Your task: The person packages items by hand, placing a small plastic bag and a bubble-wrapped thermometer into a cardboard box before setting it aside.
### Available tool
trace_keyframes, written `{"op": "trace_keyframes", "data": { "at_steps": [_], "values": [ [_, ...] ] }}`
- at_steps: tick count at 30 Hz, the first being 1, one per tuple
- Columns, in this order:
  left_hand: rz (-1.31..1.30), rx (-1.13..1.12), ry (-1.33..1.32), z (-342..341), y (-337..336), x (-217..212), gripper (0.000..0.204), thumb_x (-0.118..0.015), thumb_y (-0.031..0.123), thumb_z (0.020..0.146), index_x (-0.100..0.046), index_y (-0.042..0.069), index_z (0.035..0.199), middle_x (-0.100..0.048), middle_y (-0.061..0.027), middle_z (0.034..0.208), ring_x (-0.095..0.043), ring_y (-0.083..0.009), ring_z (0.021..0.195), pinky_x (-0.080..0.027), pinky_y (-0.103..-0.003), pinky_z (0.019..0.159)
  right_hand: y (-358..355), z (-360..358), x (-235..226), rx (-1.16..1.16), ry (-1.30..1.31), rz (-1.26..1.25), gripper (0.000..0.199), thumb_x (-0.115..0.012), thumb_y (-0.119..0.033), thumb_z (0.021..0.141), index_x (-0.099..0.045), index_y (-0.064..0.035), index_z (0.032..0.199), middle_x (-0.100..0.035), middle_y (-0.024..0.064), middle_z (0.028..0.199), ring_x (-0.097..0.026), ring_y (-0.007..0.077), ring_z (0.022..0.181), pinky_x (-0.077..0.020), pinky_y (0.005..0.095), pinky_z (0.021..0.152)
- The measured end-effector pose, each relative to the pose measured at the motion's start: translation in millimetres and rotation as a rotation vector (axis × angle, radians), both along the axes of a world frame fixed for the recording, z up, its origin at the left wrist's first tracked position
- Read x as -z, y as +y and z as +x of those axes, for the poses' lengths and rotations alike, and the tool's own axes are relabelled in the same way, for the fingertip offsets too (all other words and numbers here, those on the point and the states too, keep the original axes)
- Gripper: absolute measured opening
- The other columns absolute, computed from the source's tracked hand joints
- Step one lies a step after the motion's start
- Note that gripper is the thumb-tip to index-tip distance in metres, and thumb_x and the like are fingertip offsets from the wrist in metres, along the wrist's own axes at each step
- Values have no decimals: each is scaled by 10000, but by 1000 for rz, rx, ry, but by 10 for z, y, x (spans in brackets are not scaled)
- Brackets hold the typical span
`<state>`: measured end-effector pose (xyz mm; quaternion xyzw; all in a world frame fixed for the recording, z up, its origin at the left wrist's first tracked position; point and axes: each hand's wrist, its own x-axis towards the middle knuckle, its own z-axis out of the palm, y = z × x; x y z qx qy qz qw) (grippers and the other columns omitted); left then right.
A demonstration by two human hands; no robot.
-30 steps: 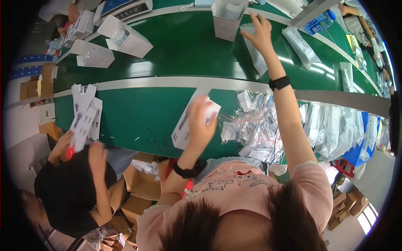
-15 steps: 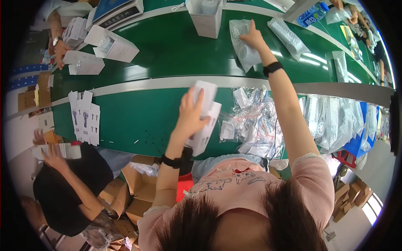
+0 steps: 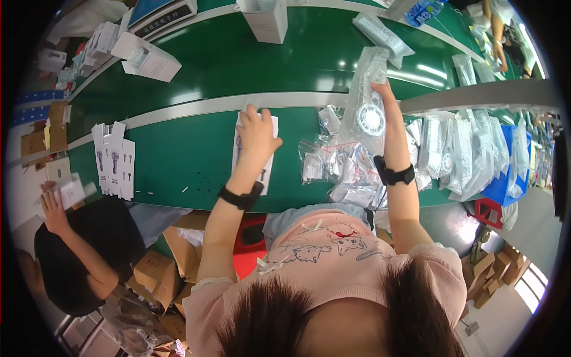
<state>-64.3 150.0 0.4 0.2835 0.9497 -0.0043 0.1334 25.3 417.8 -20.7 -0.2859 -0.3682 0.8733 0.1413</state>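
On the near green bench lies a narrow white box (image 3: 267, 172) with printed pictures on it. My left hand (image 3: 257, 135) grips it from above, fingers over its far end and thumb at its right side. My right hand (image 3: 385, 98) grips a clear bubble-wrap bag (image 3: 366, 89) by its right edge; a round, ringed pale item shows through the bag's lower end. This bag hangs over a heap of small clear plastic bags (image 3: 348, 163) with white parts and cables inside.
Flattened white printed boxes (image 3: 116, 163) lie at left. Bubble-wrapped items (image 3: 455, 149) line up at right, by a blue bin (image 3: 505, 166). Across the metal rail (image 3: 214, 104) stand open white boxes (image 3: 262, 21) and another wrapped item (image 3: 383, 38). A co-worker's hand (image 3: 53, 208) holds a box at left.
My right hand has picked up the bubble-wrap bag from the far bench and drawn it nearer. My left hand has shifted left with the white box, which now lies flatter on the bench.
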Motion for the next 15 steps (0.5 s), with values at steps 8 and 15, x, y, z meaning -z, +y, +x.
{"op": "trace_keyframes", "data": {
  "at_steps": [8,15],
  "values": [
    [625,214,51,271,-103,-650,523,-726,152,542,-499,60,1004,-341,-218,1195,-373,-381,1107,-399,-437,851,-537,164,-874,61,266,-566,275,-530,-257,803,-563,-65,998,-606,99,863,-599,211,764,-499,342,711],
    [1006,104,-16,485,-71,-565,469,-725,103,554,-482,75,954,-333,-234,1231,-426,-381,1066,-416,-412,836,-1244,-405,-932,578,263,-86,478,-598,-155,779,-351,-59,1177,-501,116,1051,-537,225,925,-464,356,790]
  ]
}}
